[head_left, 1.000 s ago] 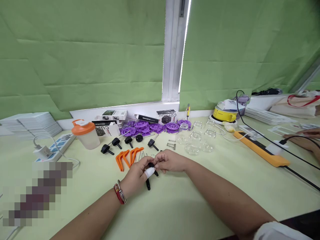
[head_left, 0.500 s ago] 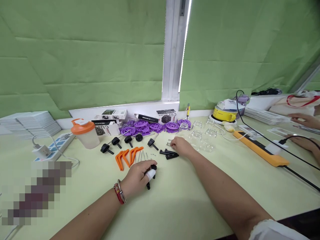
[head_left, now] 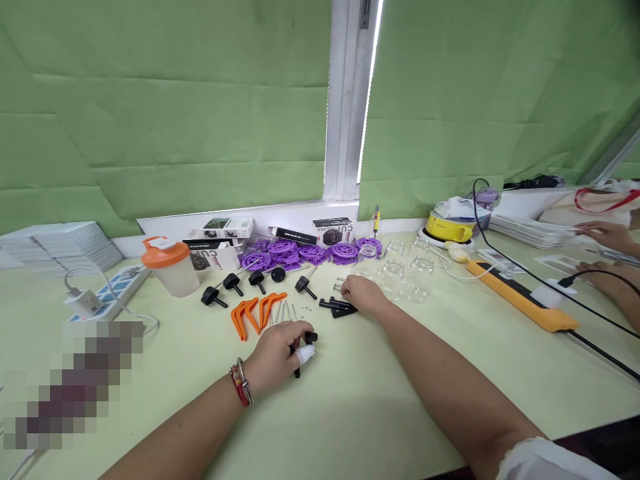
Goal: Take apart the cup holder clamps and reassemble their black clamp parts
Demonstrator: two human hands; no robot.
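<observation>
My left hand (head_left: 280, 350), its thumb wrapped in white, is closed around a small black plastic part (head_left: 311, 337) just above the table. A black stem (head_left: 297, 373) shows below the fingers. My right hand (head_left: 364, 293) reaches farther out, fingertips pinched together beside small metal springs (head_left: 339, 285); what lies between them is hidden. Just in front of it lie several black tubes (head_left: 338, 308). Orange V-shaped pieces (head_left: 253, 315) and thin metal pins (head_left: 286, 312) rest beyond my left hand. Black knobs with stems (head_left: 233, 284) are spread behind these.
Purple plastic rings (head_left: 312, 254) and cup holder boxes (head_left: 216, 257) line the back. Clear round parts (head_left: 395, 270) stand to the right, near a yellow pot (head_left: 447, 229). An orange power strip (head_left: 520, 300), an orange-lidded shaker (head_left: 175, 270) and another person's hands (head_left: 607, 287) flank the area.
The black part in my left hand has turned, its end now pointing more to the right. My right hand stays by the springs, almost still.
</observation>
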